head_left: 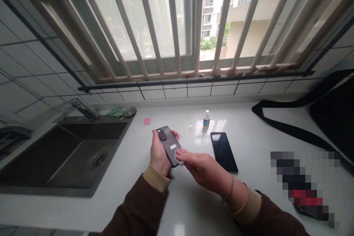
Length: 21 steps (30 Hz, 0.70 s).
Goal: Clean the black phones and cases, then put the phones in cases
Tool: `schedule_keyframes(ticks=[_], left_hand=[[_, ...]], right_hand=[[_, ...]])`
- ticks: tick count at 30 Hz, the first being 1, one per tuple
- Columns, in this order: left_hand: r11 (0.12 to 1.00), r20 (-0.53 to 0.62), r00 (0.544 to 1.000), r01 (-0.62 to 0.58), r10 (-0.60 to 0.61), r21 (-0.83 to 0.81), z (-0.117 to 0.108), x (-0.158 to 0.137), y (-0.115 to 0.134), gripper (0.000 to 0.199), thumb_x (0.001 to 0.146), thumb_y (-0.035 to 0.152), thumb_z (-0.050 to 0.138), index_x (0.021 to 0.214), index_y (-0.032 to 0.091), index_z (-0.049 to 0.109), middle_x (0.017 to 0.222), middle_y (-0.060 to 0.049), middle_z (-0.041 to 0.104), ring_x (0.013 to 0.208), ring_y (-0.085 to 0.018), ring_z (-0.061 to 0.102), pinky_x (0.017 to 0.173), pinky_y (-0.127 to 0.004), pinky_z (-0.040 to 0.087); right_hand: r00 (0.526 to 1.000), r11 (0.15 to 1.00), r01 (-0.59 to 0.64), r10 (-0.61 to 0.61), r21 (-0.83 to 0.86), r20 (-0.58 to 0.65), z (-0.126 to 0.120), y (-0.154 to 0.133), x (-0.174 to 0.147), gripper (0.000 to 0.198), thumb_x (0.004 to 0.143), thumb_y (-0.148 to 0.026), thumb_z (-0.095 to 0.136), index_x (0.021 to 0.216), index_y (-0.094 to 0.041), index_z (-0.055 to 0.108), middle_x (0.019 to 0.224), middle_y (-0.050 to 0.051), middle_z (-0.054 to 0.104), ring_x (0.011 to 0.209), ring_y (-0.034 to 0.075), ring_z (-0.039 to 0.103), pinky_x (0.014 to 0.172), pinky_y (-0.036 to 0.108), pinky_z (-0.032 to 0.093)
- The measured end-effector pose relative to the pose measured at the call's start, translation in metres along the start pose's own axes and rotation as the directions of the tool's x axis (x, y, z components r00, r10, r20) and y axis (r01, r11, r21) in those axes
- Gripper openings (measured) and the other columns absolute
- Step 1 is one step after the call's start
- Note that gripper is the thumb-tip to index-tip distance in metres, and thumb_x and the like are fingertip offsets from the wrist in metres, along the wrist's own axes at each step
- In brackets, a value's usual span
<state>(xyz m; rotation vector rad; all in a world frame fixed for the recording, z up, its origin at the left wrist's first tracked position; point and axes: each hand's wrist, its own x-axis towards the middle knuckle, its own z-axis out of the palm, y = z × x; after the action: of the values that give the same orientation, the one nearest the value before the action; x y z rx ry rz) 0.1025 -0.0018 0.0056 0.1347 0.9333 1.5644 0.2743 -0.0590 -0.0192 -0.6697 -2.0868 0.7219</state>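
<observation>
Here, the phone (167, 145), camera side up, is being gripped above the table's (138, 199) middle by the left hand (159, 153), fingers curled around it, while the right hand (203, 167) is pinching a small wipe (179, 161) against its lower end; wiping looks underway. A second phone (224, 151) and dropper bottle (206, 118) are sitting beside, toward the far edge.

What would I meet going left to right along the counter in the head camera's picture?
Sink → tap → pink note → left hand holding a dark phone → small bottle → black slab lying flat → black strap.
</observation>
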Motion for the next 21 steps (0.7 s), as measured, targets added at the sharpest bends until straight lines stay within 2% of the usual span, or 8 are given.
schedule_keyframes(ticks=[4, 7, 10, 12, 15, 18, 19, 21], left_hand=[[0.997, -0.050, 0.997, -0.067, 0.065, -0.043, -0.003, 0.003, 0.004, 0.060, 0.109, 0.061, 0.041, 0.087, 0.015, 0.073, 0.078, -0.011, 0.073, 0.075, -0.023, 0.075, 0.089, -0.040, 0.065], [0.998, -0.045, 0.997, -0.063, 0.061, -0.025, -0.005, 0.003, 0.005, 0.058, 0.108, 0.062, 0.044, 0.089, 0.015, 0.072, 0.076, -0.010, 0.072, 0.074, -0.024, 0.074, 0.092, -0.049, 0.065], [1.000, -0.023, 1.000, -0.004, 0.004, 0.016, -0.004, 0.000, 0.005, 0.057, 0.108, 0.062, 0.045, 0.093, 0.014, 0.073, 0.077, -0.010, 0.073, 0.072, -0.025, 0.074, 0.090, -0.055, 0.066], [0.991, 0.036, 0.993, 0.114, -0.117, 0.077, -0.003, -0.003, 0.005, 0.062, 0.107, 0.064, 0.042, 0.096, 0.012, 0.074, 0.083, -0.014, 0.076, 0.074, -0.026, 0.076, 0.085, -0.051, 0.067], [0.930, 0.180, 0.922, 0.308, -0.344, 0.201, -0.001, -0.011, 0.004, 0.070, 0.106, 0.068, 0.041, 0.103, 0.008, 0.077, 0.096, -0.020, 0.079, 0.080, -0.028, 0.077, 0.080, -0.045, 0.067], [0.856, 0.278, 0.826, 0.398, -0.491, 0.330, -0.001, -0.019, 0.003, 0.066, 0.105, 0.068, 0.045, 0.112, 0.010, 0.077, 0.105, -0.021, 0.080, 0.087, -0.030, 0.077, 0.082, -0.048, 0.067], [0.829, 0.295, 0.795, 0.416, -0.531, 0.373, -0.002, -0.021, 0.002, 0.066, 0.105, 0.069, 0.046, 0.114, 0.011, 0.077, 0.105, -0.021, 0.080, 0.087, -0.030, 0.077, 0.082, -0.050, 0.067], [0.774, 0.305, 0.737, 0.449, -0.603, 0.447, -0.003, -0.025, -0.002, 0.068, 0.104, 0.070, 0.045, 0.116, 0.011, 0.077, 0.104, -0.021, 0.079, 0.086, -0.030, 0.077, 0.082, -0.053, 0.066]], right_hand=[[0.996, 0.995, 0.074, -0.077, 0.071, 0.039, -0.005, -0.008, 0.000, 0.040, 0.108, -0.012, 0.051, 0.144, -0.020, 0.068, 0.144, 0.012, 0.072, 0.141, 0.022, 0.064, 0.122, 0.038, 0.053], [0.995, 0.989, 0.082, -0.089, 0.125, 0.052, -0.009, -0.015, 0.000, 0.040, 0.108, -0.014, 0.052, 0.143, -0.022, 0.069, 0.143, 0.010, 0.073, 0.138, 0.022, 0.067, 0.120, 0.038, 0.054], [0.996, 0.961, -0.086, 0.083, 0.262, 0.021, -0.012, -0.020, 0.001, 0.033, 0.110, -0.022, 0.054, 0.135, -0.023, 0.075, 0.123, 0.008, 0.083, 0.111, 0.022, 0.081, 0.101, 0.035, 0.065], [0.962, 0.883, -0.234, 0.271, 0.408, -0.034, -0.013, -0.019, 0.002, 0.031, 0.111, -0.033, 0.056, 0.127, -0.021, 0.079, 0.113, 0.008, 0.084, 0.098, 0.022, 0.081, 0.088, 0.033, 0.067], [0.850, 0.749, -0.319, 0.497, 0.581, -0.175, -0.015, -0.010, 0.003, 0.040, 0.111, -0.047, 0.055, 0.127, -0.019, 0.078, 0.123, 0.010, 0.081, 0.109, 0.027, 0.079, 0.092, 0.040, 0.067], [0.729, 0.796, -0.350, 0.563, 0.494, -0.390, -0.020, -0.001, 0.004, 0.043, 0.111, -0.049, 0.053, 0.135, -0.021, 0.076, 0.128, 0.011, 0.080, 0.118, 0.030, 0.077, 0.103, 0.049, 0.065], [0.712, 0.837, -0.367, 0.533, 0.406, -0.456, -0.021, 0.000, 0.004, 0.042, 0.111, -0.047, 0.053, 0.137, -0.022, 0.075, 0.131, 0.011, 0.079, 0.122, 0.031, 0.075, 0.108, 0.052, 0.062], [0.752, 0.910, -0.364, 0.413, 0.198, -0.514, -0.022, 0.001, 0.004, 0.040, 0.111, -0.039, 0.053, 0.142, -0.024, 0.072, 0.141, 0.011, 0.074, 0.133, 0.032, 0.070, 0.118, 0.054, 0.055]])
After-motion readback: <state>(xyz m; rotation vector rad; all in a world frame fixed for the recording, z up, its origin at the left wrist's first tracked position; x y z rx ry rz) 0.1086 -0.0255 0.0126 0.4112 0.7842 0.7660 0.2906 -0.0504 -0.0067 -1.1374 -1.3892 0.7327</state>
